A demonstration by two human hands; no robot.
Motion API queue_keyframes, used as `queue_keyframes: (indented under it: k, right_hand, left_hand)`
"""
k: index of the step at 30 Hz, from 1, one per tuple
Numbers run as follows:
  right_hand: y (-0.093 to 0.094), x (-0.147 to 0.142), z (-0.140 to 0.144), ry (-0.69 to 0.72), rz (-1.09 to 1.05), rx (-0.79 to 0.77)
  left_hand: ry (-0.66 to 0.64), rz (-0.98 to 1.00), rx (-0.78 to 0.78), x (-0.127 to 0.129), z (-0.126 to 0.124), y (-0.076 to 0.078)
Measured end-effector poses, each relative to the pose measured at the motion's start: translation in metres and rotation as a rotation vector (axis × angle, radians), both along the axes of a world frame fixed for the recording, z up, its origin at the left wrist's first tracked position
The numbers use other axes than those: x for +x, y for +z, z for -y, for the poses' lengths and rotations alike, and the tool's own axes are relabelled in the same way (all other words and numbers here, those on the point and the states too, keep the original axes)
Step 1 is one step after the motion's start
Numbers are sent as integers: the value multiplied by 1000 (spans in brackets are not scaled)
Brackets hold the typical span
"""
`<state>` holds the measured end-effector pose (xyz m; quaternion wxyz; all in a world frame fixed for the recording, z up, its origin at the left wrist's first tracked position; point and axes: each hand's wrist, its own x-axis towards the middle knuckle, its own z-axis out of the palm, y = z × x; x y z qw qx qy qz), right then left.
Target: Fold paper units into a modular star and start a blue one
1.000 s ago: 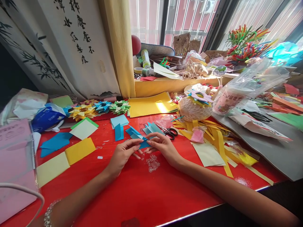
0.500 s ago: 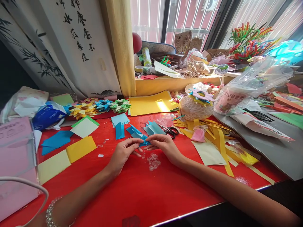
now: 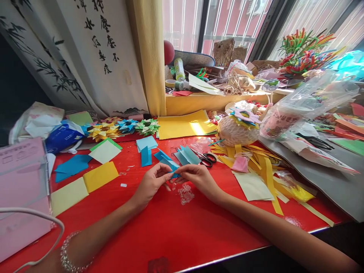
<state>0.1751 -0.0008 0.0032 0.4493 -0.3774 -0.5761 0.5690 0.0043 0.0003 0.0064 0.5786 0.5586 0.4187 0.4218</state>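
Observation:
Between my two hands is a small folded piece of blue paper (image 3: 175, 174), mostly covered by my fingers. My left hand (image 3: 153, 181) pinches its left side with thumb and forefinger. On the right side, my right hand (image 3: 200, 180) grips it the same way, fingertips close to those of the left. Just beyond lie more folded blue papers (image 3: 165, 157), a narrow blue folded strip (image 3: 146, 156), a light-blue folded piece (image 3: 186, 155) and a stack of light-blue squares (image 3: 146, 143). Black-handled scissors (image 3: 209, 159) rest behind my right hand.
Finished-looking paper stars (image 3: 104, 131) line the back left. Yellow sheets (image 3: 184, 125) lie by the sill. A netted round object (image 3: 238, 131), yellow strips (image 3: 269, 178) and a bagged pink cup (image 3: 284, 117) stand right. A white cable (image 3: 57, 223) and pink folder (image 3: 22, 197) are left.
The whole view has shifted slightly, so things appear a little further right. My left hand's fingers have turned and closed over more of the blue paper; both hands still hold it.

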Motion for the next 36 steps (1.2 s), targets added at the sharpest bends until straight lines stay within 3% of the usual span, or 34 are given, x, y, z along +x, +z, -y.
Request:
queue_keyframes:
  k: [11, 17, 22, 25, 31, 36]
  right_hand:
    - [-8, -2, -3, 104, 4, -66]
    - [-10, -2, -4, 34, 102, 6]
    - [-11, -1, -7, 39, 84, 31]
    - [-13, 0, -7, 39, 111, 78]
    - [-14, -2, -7, 83, 15, -30]
    - [-16, -2, -7, 97, 18, 11]
  left_hand:
    - [40, -79, 87, -1, -2, -8]
    - [-87, -172, 84, -2, -3, -8]
    - [2, -183, 131, -2, -2, -8]
    - [-55, -183, 125, -2, -2, -11]
    - [52, -306, 202, -3, -2, -7]
    - [12, -258, 148, -1, -1, -6]
